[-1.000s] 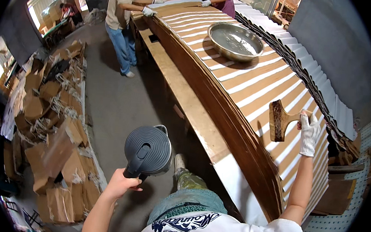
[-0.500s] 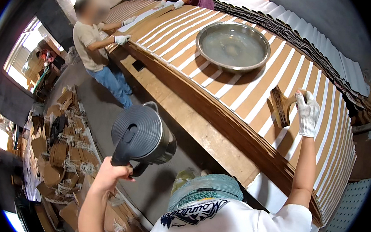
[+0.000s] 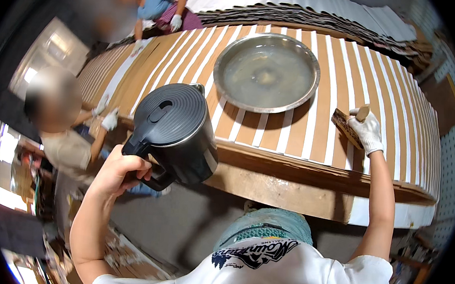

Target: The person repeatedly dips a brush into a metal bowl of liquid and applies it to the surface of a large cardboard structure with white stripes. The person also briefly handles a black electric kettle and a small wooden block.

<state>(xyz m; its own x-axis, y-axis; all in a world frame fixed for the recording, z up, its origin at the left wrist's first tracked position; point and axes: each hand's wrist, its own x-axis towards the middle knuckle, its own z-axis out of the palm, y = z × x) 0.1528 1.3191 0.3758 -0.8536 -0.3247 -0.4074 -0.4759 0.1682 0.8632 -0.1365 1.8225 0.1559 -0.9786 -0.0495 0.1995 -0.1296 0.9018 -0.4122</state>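
Note:
My bare left hand (image 3: 116,172) grips the handle of a dark electric kettle (image 3: 187,149) with a ridged black lid. The kettle is held up in the air, left of and nearer to me than a wide metal basin (image 3: 294,105) of cloudy liquid. Over the right part of the stacked sheets, my right hand (image 3: 368,130), in a white glove, is closed round the pale wooden handle of a brush (image 3: 347,128). The brush has a dark, worn head; I cannot tell whether it touches the sheets.
Brown cardboard sheets (image 3: 325,91) with white strips cover the long table, and the basin stands on them. Corrugated white-topped sheets (image 3: 302,4) are piled behind. Two people work at the left: one in a beige top (image 3: 69,151), another in a blue top (image 3: 155,2).
My view has turned left toward the table. The kettle is nearer to the basin. The brush has turned in my right hand, its handle end now pointing up. Both hands keep their hold.

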